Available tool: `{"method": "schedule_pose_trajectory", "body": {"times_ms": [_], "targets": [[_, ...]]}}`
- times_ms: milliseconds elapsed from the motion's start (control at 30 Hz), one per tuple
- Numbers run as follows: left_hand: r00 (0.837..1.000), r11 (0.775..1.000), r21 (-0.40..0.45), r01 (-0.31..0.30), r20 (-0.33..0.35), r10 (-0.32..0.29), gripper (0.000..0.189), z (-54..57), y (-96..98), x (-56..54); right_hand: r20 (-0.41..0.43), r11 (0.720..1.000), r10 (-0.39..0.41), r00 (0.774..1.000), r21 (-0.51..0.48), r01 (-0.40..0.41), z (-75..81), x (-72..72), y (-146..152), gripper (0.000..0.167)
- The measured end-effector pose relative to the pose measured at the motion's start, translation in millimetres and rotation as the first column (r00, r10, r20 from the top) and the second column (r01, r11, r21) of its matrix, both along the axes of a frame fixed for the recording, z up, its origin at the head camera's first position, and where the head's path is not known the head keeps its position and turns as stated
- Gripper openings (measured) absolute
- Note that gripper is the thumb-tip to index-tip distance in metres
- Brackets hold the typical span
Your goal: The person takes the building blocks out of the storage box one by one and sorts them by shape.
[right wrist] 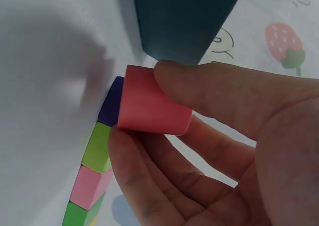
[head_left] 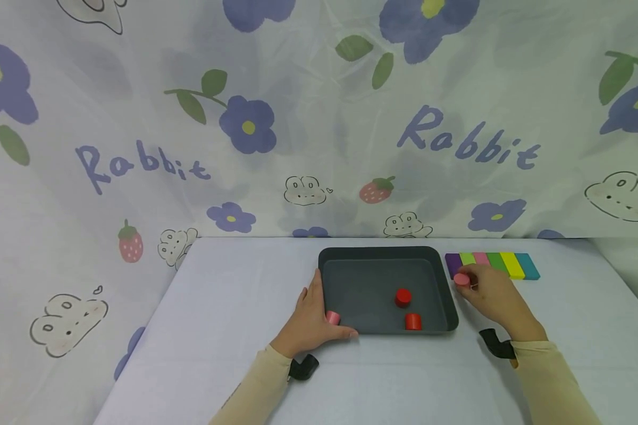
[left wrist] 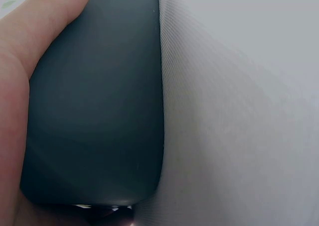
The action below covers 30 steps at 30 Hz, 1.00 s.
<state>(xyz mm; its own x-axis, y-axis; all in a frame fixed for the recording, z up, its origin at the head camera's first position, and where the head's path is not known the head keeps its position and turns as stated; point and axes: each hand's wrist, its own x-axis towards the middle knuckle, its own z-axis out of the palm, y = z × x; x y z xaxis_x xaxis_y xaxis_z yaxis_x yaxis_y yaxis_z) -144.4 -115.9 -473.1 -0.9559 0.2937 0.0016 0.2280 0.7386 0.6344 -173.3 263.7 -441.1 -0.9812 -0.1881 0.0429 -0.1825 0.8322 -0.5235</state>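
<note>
My right hand (head_left: 493, 294) pinches a pink cylinder block (right wrist: 152, 101) between thumb and fingers. It is just off the right side of a dark grey tray (head_left: 372, 252), over the near left end of a row of coloured blocks. My left hand (head_left: 312, 323) rests against the tray's near left corner, fingers straight along the left side and thumb along the front edge. Inside the tray, a pink cylinder (head_left: 332, 318) lies by that corner, partly hidden by the hand. Two red cylinders are toward the right: one upright (head_left: 403, 297), one lying on its side (head_left: 413, 321) by the front wall.
The row of rectangular blocks (head_left: 517, 265), in purple, light green, pink, green, yellow and blue, lies right of the tray, partly behind my right hand. A white cloth covers the table (head_left: 234, 307). Behind it hangs a patterned curtain (head_left: 319, 147).
</note>
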Motion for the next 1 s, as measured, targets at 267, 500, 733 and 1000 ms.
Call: {"method": "schedule_pose_trajectory", "body": {"times_ms": [267,500,733,1000], "targets": [[1.0,1.0,0.006,0.001,0.001,-0.001,0.15,2.4,0.2,0.6,0.02,1.0,-0.012,1.0,0.005,0.011,-2.1,-1.6,-1.5,0.033],[1.0,1.0,0.001,0.003,0.001,-0.003,0.15,1.4,0.1,0.2,0.035,1.0,-0.017,0.999,0.015,0.017,-5.0,-2.6,-0.1,0.032],[1.0,1.0,-0.007,-0.002,0.008,0.002,0.15,0.6,-0.3,0.6,0.038,1.0,-0.021,0.999,0.014,0.021,-7.2,-2.9,0.5,0.033],[1.0,1.0,-0.003,-0.003,0.01,0.003,0.15,-1.0,-0.6,0.1,0.036,1.0,-0.018,0.999,0.006,0.017,-7.5,-1.8,-0.3,0.037]]}}
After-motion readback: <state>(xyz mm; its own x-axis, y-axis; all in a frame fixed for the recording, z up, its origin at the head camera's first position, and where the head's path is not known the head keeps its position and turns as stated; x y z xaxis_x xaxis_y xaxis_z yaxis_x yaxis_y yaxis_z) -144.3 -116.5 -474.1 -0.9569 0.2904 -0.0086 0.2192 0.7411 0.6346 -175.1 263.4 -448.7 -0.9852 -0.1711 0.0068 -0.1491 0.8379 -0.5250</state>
